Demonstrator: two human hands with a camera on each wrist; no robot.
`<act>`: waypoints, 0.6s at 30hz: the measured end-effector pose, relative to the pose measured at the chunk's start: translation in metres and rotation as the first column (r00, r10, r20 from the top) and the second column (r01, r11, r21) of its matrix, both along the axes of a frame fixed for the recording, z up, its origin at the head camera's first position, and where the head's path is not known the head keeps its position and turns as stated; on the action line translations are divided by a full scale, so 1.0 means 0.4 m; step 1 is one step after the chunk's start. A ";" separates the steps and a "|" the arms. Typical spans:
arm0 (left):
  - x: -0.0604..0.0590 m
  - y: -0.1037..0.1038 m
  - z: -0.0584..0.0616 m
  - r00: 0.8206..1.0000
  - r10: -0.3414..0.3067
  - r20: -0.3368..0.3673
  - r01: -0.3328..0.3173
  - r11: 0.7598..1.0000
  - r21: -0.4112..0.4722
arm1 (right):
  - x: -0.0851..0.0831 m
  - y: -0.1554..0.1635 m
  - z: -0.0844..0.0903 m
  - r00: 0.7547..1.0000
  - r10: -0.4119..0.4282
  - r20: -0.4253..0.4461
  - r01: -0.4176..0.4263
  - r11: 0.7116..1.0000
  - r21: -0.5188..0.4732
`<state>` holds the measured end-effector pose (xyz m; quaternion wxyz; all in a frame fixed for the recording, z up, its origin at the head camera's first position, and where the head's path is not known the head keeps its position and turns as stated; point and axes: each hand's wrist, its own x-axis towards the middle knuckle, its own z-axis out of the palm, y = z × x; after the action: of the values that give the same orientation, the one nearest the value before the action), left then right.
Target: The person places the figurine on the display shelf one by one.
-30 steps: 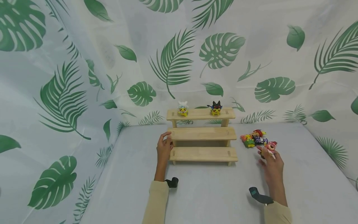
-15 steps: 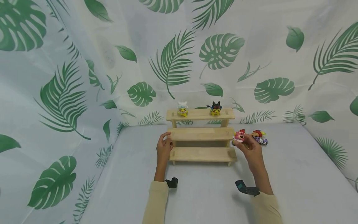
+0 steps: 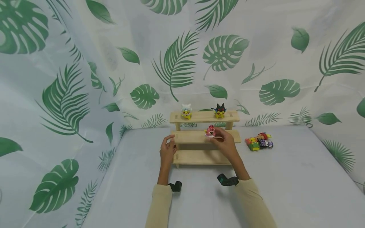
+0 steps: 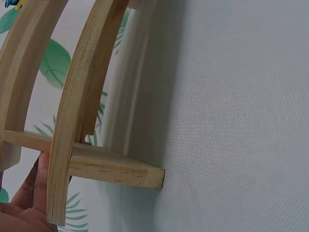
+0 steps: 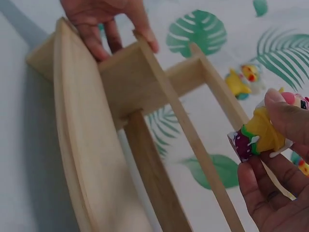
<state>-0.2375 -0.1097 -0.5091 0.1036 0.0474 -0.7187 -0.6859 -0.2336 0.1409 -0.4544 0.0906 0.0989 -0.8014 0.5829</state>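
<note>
A wooden three-tier display stand (image 3: 203, 136) stands in the middle of the head view. My left hand (image 3: 167, 148) grips the left end of its middle tier, with thumb and fingers on either side of the wood in the right wrist view. Between the thumb and fingers of my right hand (image 3: 226, 144) is a small pink-headed toy figure (image 3: 210, 131), held upright around the middle tier. Its yellow body and purple-and-green base (image 5: 256, 137) show in the right wrist view. On the top tier sit a white-hooded yellow figure (image 3: 186, 111) and a black-eared yellow figure (image 3: 220, 110).
Several colourful toy figures (image 3: 259, 141) lie in a cluster on the white table covering (image 3: 302, 177), to the right of the stand. Behind the stand rises a leaf-patterned backdrop (image 3: 176, 25); another sheet of it runs down the left side.
My right hand has carried the pink-headed figure leftward from beside the cluster to the front of the middle tier. My left hand has stayed on the stand.
</note>
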 end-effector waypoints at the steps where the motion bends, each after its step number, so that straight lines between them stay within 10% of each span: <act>1: 0.006 0.001 0.011 1.000 -0.006 0.002 0.006 1.000 0.001 | -0.004 -0.012 0.002 1.000 0.010 -0.011 -0.010 1.000 0.011; 8: 0.038 0.008 0.064 1.000 -0.030 0.007 0.030 0.999 0.014 | -0.033 -0.084 -0.008 0.999 0.032 -0.027 -0.031 0.998 0.053; 18: -0.005 0.002 -0.006 1.000 0.017 0.005 -0.017 1.000 0.014 | -0.076 -0.150 -0.047 0.992 0.011 -0.124 -0.009 1.000 0.017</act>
<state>-0.2397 -0.1090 -0.5115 0.1073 0.0560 -0.7139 -0.6897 -0.2638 0.0808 -0.4733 0.1364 0.1396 -0.7986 0.5693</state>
